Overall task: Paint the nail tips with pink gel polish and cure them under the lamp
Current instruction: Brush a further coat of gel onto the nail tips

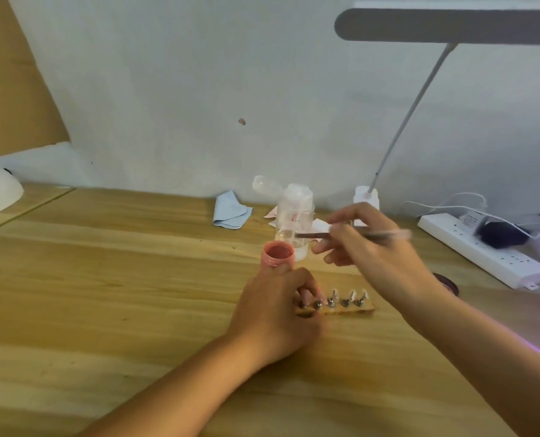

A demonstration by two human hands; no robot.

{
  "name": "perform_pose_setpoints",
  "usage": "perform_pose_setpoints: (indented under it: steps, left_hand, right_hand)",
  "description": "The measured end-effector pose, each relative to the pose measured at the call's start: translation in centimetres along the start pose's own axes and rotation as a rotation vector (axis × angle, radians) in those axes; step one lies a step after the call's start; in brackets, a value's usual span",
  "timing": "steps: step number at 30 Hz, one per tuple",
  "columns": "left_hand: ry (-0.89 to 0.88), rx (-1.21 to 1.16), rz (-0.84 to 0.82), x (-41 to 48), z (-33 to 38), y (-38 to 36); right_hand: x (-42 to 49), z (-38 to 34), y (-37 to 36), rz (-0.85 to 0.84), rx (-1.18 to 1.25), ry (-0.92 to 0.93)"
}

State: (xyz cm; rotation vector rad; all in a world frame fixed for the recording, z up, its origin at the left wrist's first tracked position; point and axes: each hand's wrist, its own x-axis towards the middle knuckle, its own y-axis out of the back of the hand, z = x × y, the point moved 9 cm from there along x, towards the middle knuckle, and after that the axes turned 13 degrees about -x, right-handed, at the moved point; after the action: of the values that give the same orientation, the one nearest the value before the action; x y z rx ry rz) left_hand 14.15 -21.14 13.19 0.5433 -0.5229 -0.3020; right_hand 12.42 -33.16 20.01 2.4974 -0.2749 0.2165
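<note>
while the left hand [279, 313] grips the open gel pot [278, 255], the right hand [377, 250] pinches a thin brush [312, 235]. nail tips [352, 294] stand on a wooden strip [365, 309] beside the left hand: judged light, brittle; hold the strip.

Wooden table [104, 279]: nail-tip stand [352, 310], blue cloth [232, 211]

The left hand [278, 313] holds the open pink pot [278, 254] on the table [104, 279] while the right hand [375, 247] pinches a brush [350, 235] above the nail tips [347, 299].
</note>
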Motion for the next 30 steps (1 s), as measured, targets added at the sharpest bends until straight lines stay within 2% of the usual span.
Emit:
perform_pose_setpoints:
  steps: [2,5,8,15,30]
  left_hand:
    - [-0.017,0.009,0.011,0.1,0.1,0.0]
    - [-0.059,-0.012,0.036,0.1,0.6,0.3]
    - [-0.087,-0.006,0.032,0.0,0.9,0.3]
    - [-0.092,0.037,0.033,-0.1,0.9,0.2]
    - [-0.080,0.039,0.023,-0.2,1.1,0.3]
  right_hand:
    - [-2.6,1.0,1.4,0.016,0.095,0.049]
    - [-6.0,3.5,3.0,0.148,0.145,0.088]
    - [-7.5,5.3,3.1,0.211,0.027,0.106]
    - [-8.2,3.9,2.2,0.209,-0.308,0.226]
    - [-8.1,3.2,2.2,0.217,-0.302,0.271]
